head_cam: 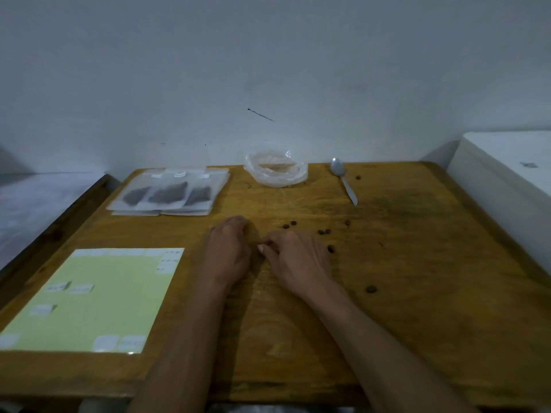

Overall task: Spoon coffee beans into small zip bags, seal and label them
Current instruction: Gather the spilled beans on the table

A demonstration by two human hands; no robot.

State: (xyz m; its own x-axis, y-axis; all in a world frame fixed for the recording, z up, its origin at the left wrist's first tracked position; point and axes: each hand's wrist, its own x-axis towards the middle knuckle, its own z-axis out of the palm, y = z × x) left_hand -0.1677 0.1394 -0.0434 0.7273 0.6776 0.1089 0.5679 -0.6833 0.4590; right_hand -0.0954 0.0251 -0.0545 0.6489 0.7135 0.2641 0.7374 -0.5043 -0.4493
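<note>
My left hand (228, 251) and my right hand (295, 260) rest side by side on the middle of the wooden table (417, 293), fingers curled down; what they hold, if anything, is hidden. Several loose coffee beans (323, 231) lie scattered just right of my right hand. Filled, labelled zip bags (170, 193) lie in a row at the back left. A metal spoon (344, 178) lies at the back right. A crumpled clear plastic bag (275, 171) sits at the back centre. A pale green label sheet (98, 299) with white stickers lies at front left.
A white wall rises behind the table. A white box-like object (507, 180) stands off the right edge. A grey surface (35, 204) lies lower to the left. Single beans (371, 289) lie further right on the table.
</note>
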